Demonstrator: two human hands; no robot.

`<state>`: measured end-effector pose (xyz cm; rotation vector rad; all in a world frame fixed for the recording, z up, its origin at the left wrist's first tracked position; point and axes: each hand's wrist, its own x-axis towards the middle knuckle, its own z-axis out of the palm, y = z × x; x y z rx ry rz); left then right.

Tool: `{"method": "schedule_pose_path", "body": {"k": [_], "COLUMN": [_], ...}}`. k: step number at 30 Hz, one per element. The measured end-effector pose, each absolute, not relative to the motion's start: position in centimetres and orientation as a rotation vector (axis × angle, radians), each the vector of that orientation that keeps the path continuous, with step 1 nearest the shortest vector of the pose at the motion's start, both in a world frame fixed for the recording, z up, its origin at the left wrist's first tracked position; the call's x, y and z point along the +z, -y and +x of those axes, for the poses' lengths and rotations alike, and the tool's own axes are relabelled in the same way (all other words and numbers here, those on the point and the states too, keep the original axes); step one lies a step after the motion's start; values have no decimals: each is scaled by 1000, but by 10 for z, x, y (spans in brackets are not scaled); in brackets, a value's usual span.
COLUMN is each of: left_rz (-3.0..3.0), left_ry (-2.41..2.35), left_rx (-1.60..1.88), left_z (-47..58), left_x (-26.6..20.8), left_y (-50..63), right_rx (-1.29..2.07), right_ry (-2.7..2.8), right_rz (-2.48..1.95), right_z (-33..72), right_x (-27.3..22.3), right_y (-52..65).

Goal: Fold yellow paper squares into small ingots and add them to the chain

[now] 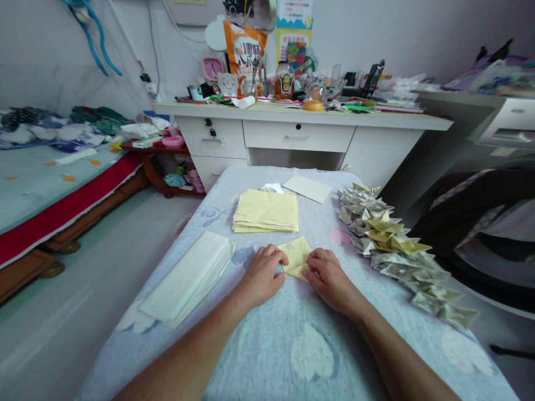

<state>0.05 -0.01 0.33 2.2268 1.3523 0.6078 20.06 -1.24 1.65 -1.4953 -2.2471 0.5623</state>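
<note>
A small folded sheet of yellow paper (296, 253) lies on the cloth-covered table between my hands. My left hand (266, 270) pinches its left edge, thumb and fingers bent toward each other. On the opposite side my right hand (328, 277) grips the lower right edge, its fingertips partly hiding the paper. Just beyond stands a stack of yellow paper (267, 209). To the left rests a bundle of long folded white paper (190, 278). Along the right side run rows of folded paper pieces (388, 236), pointed in shape, silvery with some yellow ones.
A pale flat card (307, 188) lies near the table's far end. Behind it stands a white desk (292, 114) crowded with jars, a snack bag (244, 58) and small items. A bed (62, 184) is at the left, a washing machine (501, 223) at the right.
</note>
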Motion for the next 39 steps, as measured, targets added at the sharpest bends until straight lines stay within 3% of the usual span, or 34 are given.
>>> {"method": "schedule_pose_path", "body": {"k": [39], "left_rz": [2234], "left_ry": [-1486], "left_rx": [662], "left_z": [10], "left_x": [-5], "left_y": [-1], "right_rx": [403], "right_ry": [2104], "right_rz": [-1700], "right_z": [198], "right_x": [2], "right_y": [10]}}
